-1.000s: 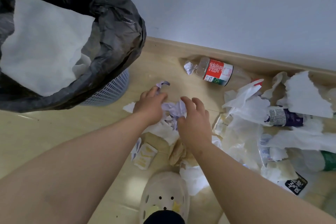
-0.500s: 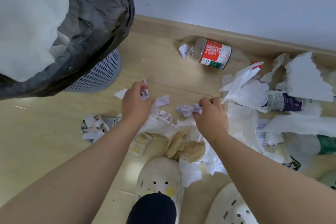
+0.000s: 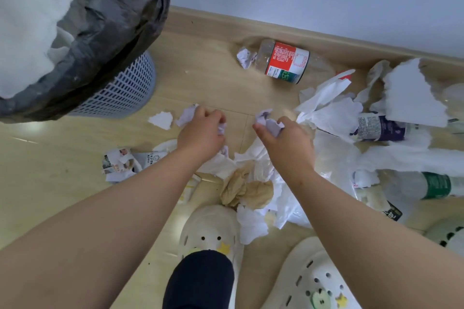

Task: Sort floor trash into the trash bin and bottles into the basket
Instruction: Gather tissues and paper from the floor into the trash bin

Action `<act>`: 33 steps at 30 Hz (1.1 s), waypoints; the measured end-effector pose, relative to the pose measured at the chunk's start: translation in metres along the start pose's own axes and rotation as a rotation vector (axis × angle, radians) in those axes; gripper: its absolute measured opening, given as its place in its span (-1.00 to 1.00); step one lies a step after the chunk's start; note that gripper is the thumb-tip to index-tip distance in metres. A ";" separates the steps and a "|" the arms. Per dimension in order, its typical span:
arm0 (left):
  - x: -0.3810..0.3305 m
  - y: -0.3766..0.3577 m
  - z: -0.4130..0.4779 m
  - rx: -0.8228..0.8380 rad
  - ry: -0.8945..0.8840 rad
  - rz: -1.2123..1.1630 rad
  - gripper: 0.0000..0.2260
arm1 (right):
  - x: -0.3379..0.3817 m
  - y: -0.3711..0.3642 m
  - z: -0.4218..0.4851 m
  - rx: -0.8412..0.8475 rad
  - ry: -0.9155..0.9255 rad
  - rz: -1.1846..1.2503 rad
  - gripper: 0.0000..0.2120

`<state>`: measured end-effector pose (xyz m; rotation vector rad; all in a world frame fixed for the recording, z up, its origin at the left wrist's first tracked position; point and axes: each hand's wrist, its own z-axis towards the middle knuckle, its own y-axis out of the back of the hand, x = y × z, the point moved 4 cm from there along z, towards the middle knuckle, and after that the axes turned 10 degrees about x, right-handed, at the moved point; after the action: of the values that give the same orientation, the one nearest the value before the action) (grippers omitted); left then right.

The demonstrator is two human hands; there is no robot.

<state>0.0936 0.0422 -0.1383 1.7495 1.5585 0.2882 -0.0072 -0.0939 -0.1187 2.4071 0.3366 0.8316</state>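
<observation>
My left hand (image 3: 202, 133) grips crumpled pale purple paper scraps (image 3: 187, 115) just above the floor. A little to its right, my right hand (image 3: 285, 137) pinches another crumpled purple scrap (image 3: 270, 124). The trash bin (image 3: 120, 93), a blue lattice basket lined with a black bag (image 3: 113, 15) and holding white foam, stands at the upper left. A clear bottle with a red label (image 3: 286, 61) lies by the baseboard. A purple-labelled bottle (image 3: 379, 128) and a green-labelled bottle (image 3: 431, 185) lie half buried in white paper at the right.
White tissue and plastic (image 3: 331, 113), a brown crumpled napkin (image 3: 244, 189), a small paper ball (image 3: 244, 56), a white scrap (image 3: 162, 120) and torn printed packets (image 3: 118, 164) litter the wooden floor. My white clogs (image 3: 211, 228) stand below the pile. A large foam shard (image 3: 411, 95) lies at the right.
My hands have moved apart and lifted slightly, each keeping its purple paper scrap. The view has shifted a little, and both clogs show more fully.
</observation>
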 end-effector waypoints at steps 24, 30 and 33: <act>0.039 0.016 0.006 -0.055 0.035 0.040 -0.90 | 0.003 -0.027 0.007 0.048 0.174 -0.501 -0.65; 0.022 0.011 0.002 -0.097 -0.018 -0.143 -0.83 | -0.014 -0.019 0.014 -0.008 0.026 -0.123 -0.73; 0.004 0.016 0.007 -0.050 -0.087 -0.206 -0.97 | -0.004 -0.010 0.018 -0.111 0.025 0.116 -0.65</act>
<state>0.1103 0.0433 -0.1339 1.5287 1.6382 0.1465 0.0006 -0.0952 -0.1382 2.3317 0.1563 0.9076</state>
